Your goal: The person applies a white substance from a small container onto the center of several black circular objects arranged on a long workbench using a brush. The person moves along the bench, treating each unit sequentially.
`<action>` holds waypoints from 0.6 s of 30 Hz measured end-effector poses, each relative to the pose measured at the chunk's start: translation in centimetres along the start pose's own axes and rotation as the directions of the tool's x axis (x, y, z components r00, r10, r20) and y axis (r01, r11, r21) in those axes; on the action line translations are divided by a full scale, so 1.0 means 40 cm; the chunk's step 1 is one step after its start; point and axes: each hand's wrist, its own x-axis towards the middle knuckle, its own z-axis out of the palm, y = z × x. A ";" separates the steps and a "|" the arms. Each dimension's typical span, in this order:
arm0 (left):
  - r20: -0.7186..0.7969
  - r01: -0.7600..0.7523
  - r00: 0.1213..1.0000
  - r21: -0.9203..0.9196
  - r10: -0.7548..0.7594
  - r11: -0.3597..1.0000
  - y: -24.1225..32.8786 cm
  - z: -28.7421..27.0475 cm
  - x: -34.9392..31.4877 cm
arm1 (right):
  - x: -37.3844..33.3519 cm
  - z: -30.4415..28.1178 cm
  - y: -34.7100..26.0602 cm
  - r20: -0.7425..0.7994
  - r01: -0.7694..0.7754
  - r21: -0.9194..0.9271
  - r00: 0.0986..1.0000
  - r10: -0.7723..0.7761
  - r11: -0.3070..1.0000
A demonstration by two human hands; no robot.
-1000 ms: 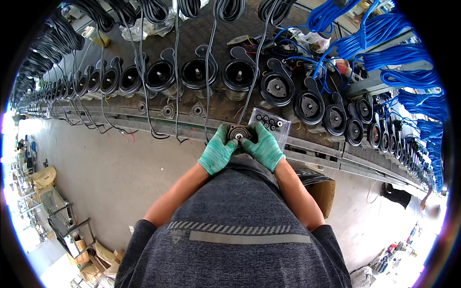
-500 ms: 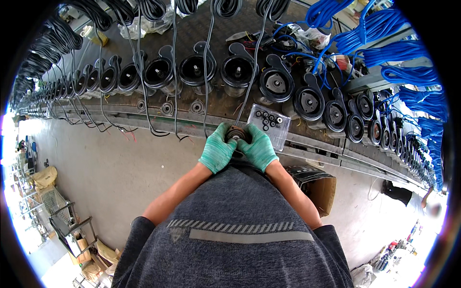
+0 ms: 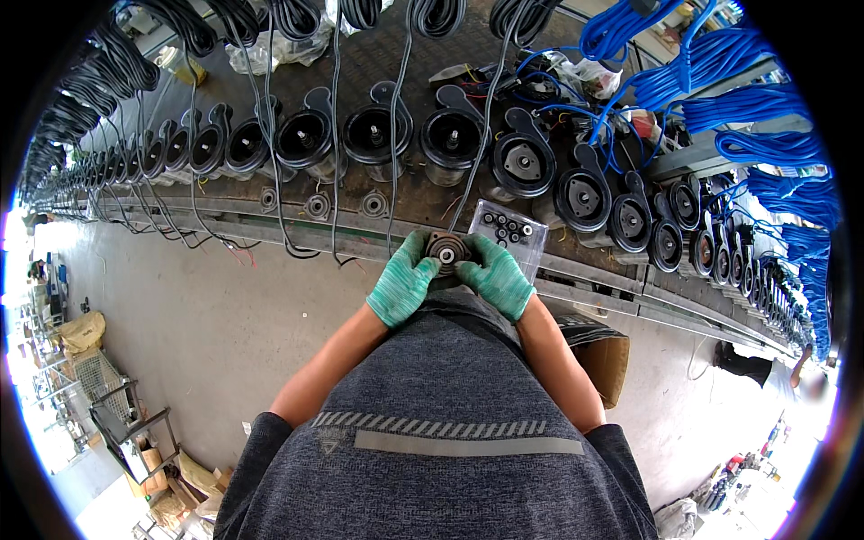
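Clock centred on the held part, twelve being away from the worker.

Step in hand (judged): two-handed handling of a round metal flange (image 3: 447,256), its centre ring facing up. The part sits at the bench's near edge; cannot tell from here whether it is supported underneath.

Left hand (image 3: 402,285), green-gloved: gripping the flange from the eight-to-nine o'clock side, thumb on its face. Right hand (image 3: 499,279): gripping from three to four, thumb likewise.

Surroundings: clear plastic tray (image 3: 534,255) at two o'clock, just beyond the right hand, holding small black-and-silver parts (image 3: 515,238). Similar loose flange (image 3: 375,203) at ten, on the workbench (image 3: 409,202). Open black motor housing (image 3: 452,135) at twelve, shaft exposed; plated housing (image 3: 522,162) at one.

Next move, in my judgement, calls for keeping the flange level and both thumbs even on the ring.
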 end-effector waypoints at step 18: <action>-0.112 -0.150 0.974 0.326 0.195 0.933 -0.032 -0.087 0.019 | 0.064 0.164 0.036 -0.132 -0.079 0.277 0.984 0.119 0.958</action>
